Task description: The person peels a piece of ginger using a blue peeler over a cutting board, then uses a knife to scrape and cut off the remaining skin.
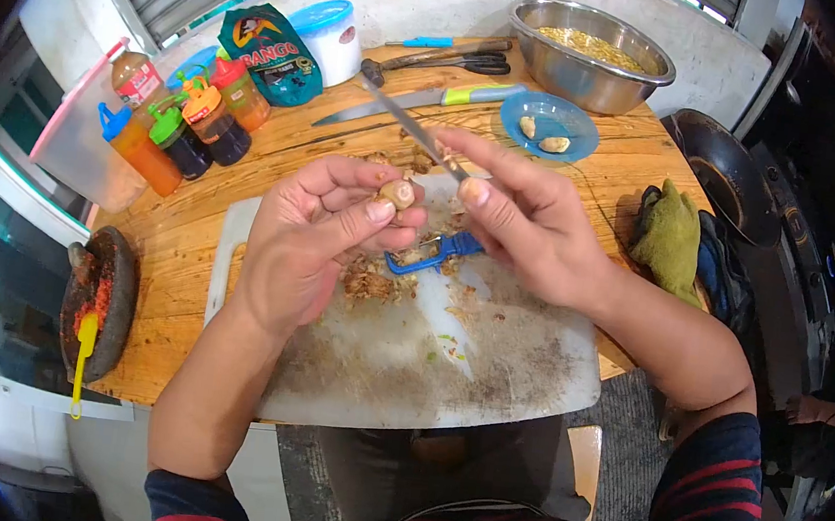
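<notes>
Between the thumb and fingers of my left hand (315, 226) is a small, pale brown, rounded piece of food (398, 194). My right hand (532, 216) grips a knife (412, 127), its narrow blade pointing up and left above the piece. Both hands are over a stained white cutting board (448, 364). A blue peeler (435, 252) lies on the board beneath my hands, with brown peelings (372, 284) to its left. Two pale pieces (553, 145) rest on a blue plate (517, 119) farther back.
Sauce bottles (142, 144) and a green pouch (269, 57) stand at the back left. A stone mortar (111, 332) holds red paste and a yellow spoon. A large knife (382, 109) lies behind the board. A metal bowl (596, 82) and green cloth (670, 243) are at the right.
</notes>
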Tool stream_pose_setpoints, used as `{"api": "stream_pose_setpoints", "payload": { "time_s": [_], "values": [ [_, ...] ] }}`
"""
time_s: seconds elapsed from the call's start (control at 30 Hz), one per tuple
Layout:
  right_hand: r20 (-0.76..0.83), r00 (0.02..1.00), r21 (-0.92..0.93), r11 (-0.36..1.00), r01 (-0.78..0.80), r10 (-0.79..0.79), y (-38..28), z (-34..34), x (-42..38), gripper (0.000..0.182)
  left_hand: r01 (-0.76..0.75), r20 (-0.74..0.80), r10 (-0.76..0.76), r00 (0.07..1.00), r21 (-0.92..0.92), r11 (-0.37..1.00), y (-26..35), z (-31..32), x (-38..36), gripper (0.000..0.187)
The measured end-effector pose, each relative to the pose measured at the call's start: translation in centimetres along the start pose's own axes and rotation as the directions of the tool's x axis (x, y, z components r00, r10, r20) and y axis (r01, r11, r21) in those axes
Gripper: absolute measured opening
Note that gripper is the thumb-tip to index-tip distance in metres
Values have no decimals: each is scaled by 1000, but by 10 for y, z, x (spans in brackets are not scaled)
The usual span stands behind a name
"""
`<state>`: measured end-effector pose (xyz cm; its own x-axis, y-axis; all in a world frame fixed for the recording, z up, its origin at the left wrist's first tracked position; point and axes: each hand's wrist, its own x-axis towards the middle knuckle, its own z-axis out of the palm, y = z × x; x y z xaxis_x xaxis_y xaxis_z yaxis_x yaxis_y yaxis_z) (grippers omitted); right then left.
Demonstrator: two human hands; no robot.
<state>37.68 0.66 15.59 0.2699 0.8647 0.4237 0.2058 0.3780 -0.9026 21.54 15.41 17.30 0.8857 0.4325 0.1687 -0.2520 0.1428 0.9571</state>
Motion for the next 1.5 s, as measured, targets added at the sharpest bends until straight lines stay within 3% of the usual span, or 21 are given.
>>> {"api": "stream_pose_setpoints", "payload": {
  "time_s": [0.1,0.17,0.2,0.3,0.4,0.5,0.6,0.77,0.9,1.13,1.2,1.33,1.4,1.5],
  "values": [
    [18,991,-99,986,-131,133,0,-4,4,44,13,-31,-14,999,-14,1000,0,-1,0,21],
    [34,947,-401,863,305,-319,13,-2,5,43,22,-7,-23,1000,-57,998,-1,-5,0,23],
    [32,948,-401,865,303,-317,12,-2,4,43,25,-7,-26,1000,-57,998,-3,-7,0,23],
    [185,902,-580,697,421,-391,9,-1,2,49,-30,40,34,999,-93,995,-6,-11,-1,26],
    [200,903,-617,667,417,-380,2,0,0,50,-63,60,69,996,-104,993,-7,-10,0,28],
    [192,914,-678,625,386,-357,5,0,-1,51,-4,86,23,996,-207,978,-6,-13,2,30],
    [217,908,-630,660,410,-358,2,-1,-1,50,60,147,-22,989,-257,965,-6,-14,2,32],
    [190,893,-626,650,431,-408,8,0,1,50,-102,68,107,992,-80,992,-12,-15,4,31],
    [217,887,-655,613,442,-408,4,1,0,48,-125,4,126,992,-103,987,-11,-11,2,30],
    [171,870,-644,616,454,-462,12,2,2,47,-234,-3,242,970,249,940,-8,-4,-1,35],
    [163,886,-609,662,437,-434,11,3,1,46,-256,6,268,963,317,913,-6,0,-1,35],
    [180,904,-580,701,415,-387,9,2,0,45,-252,-31,266,964,231,940,-4,4,-2,35],
    [224,938,-553,758,345,-264,3,2,-2,46,-243,-50,256,965,186,952,-5,1,-2,35],
    [219,938,-542,766,346,-269,0,2,-1,46,-333,7,348,937,314,889,-8,-1,-2,33]
  ]
}}
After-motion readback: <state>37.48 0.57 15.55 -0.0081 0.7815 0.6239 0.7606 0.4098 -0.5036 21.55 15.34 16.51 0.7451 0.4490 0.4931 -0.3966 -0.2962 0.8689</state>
